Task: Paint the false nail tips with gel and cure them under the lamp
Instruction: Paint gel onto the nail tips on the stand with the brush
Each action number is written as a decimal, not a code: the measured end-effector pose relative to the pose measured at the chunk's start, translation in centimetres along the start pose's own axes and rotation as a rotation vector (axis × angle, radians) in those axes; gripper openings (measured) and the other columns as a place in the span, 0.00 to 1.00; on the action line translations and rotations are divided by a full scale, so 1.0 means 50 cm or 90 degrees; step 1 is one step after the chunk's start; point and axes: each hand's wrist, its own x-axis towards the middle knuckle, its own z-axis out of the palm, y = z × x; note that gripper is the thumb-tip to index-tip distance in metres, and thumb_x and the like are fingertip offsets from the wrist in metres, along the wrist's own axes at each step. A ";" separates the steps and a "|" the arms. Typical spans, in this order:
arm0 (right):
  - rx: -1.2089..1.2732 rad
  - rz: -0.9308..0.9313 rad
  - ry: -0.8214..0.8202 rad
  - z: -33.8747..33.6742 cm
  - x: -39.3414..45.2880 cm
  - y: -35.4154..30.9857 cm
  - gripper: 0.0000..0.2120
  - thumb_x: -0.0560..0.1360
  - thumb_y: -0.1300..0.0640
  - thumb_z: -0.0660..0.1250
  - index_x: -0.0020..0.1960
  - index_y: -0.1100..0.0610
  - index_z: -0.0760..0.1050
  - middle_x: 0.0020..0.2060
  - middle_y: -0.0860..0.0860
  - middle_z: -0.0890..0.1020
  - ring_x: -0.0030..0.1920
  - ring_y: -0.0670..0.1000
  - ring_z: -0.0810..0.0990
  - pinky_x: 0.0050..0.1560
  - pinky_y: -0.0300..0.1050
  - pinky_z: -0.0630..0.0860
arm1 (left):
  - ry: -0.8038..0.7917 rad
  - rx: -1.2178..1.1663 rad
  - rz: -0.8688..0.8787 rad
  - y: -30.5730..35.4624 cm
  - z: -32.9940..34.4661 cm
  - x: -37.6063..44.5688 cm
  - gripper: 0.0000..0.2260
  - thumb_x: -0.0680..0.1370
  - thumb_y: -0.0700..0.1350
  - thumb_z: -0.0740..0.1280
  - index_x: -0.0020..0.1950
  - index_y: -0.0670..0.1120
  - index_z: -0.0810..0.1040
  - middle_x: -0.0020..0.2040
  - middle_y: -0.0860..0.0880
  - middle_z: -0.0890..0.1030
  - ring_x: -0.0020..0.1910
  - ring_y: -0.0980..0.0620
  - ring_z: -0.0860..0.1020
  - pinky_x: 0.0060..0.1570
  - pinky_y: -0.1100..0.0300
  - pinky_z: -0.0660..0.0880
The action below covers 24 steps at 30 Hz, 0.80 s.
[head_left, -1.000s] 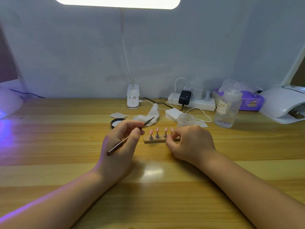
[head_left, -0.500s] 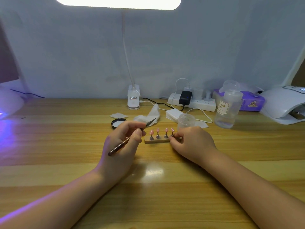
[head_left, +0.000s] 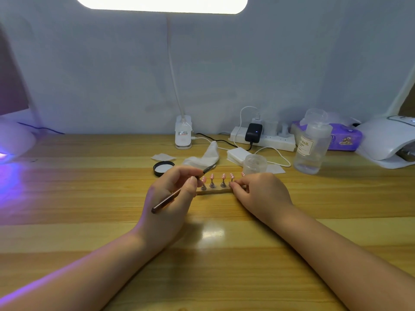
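1. So we're mid-painting here. The left hand [head_left: 173, 198] has its fingers pinched around a thin brush [head_left: 179, 191], held like a pen, tip pointing toward 1 o'clock and hovering just above the leftmost nail tip.

2. The nail tips [head_left: 217, 176] are pink and sit on little pegs on a wooden stand [head_left: 211, 192] dead center on the table [head_left: 89, 198]. I can see 4 clearly, with a 5th half hidden by the right hand.

3. The right hand [head_left: 260, 194] has its fingers curled in narrow on the stand's 3 o'clock end, pinning it down. Can't tell whether it grips a peg or just the base.

4. My guess for the next move: ease the brush tip down onto a tip and stroke gel on thin, keeping the stand steady. It wants a light touch, since those pegs look wobbly.

5. Curing comes after. There's a white lamp [head_left: 386, 142] way off at 3 o'clock, and a glowing purple one at 9 o'clock.

6. An open jar [head_left: 254, 163] and its black lid [head_left: 164, 168] sit just behind the stand, around 12 o'clock.

7. Compared with 1 second ago, barely anything moved. The right hand slid slightly toward the stand's end and the brush stayed put.
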 end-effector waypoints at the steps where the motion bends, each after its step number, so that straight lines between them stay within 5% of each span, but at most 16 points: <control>1: 0.000 0.000 0.002 0.001 0.001 0.000 0.16 0.79 0.43 0.59 0.51 0.50 0.83 0.38 0.47 0.83 0.40 0.49 0.79 0.37 0.45 0.76 | -0.003 0.000 0.001 0.000 0.001 0.000 0.08 0.76 0.43 0.62 0.51 0.50 0.80 0.43 0.54 0.83 0.42 0.58 0.80 0.43 0.65 0.75; 11: 0.028 -0.021 0.005 -0.002 0.000 -0.002 0.12 0.79 0.46 0.61 0.55 0.47 0.81 0.45 0.46 0.84 0.46 0.49 0.79 0.41 0.47 0.77 | -0.023 0.007 0.039 -0.002 0.000 -0.001 0.09 0.75 0.51 0.62 0.52 0.53 0.80 0.44 0.54 0.83 0.43 0.59 0.80 0.44 0.67 0.74; 17: 0.097 -0.068 0.091 -0.003 -0.010 -0.010 0.07 0.76 0.52 0.66 0.48 0.52 0.82 0.34 0.44 0.77 0.37 0.47 0.75 0.36 0.44 0.71 | -0.035 0.040 0.066 -0.008 -0.002 -0.002 0.09 0.77 0.50 0.63 0.54 0.54 0.80 0.46 0.53 0.83 0.46 0.55 0.81 0.46 0.65 0.75; 20: 0.183 -0.064 0.107 -0.006 -0.012 -0.012 0.04 0.73 0.55 0.69 0.46 0.53 0.82 0.36 0.45 0.80 0.37 0.46 0.77 0.39 0.45 0.76 | -0.033 0.037 0.067 -0.009 -0.003 -0.003 0.09 0.77 0.50 0.63 0.54 0.54 0.80 0.47 0.52 0.83 0.48 0.53 0.81 0.47 0.63 0.76; 24: 0.292 -0.051 0.127 -0.007 -0.014 -0.012 0.03 0.72 0.60 0.72 0.44 0.54 0.83 0.35 0.42 0.81 0.34 0.42 0.78 0.38 0.36 0.76 | -0.035 0.040 0.069 -0.008 -0.003 -0.003 0.09 0.77 0.49 0.63 0.54 0.53 0.80 0.47 0.53 0.83 0.49 0.52 0.81 0.47 0.61 0.77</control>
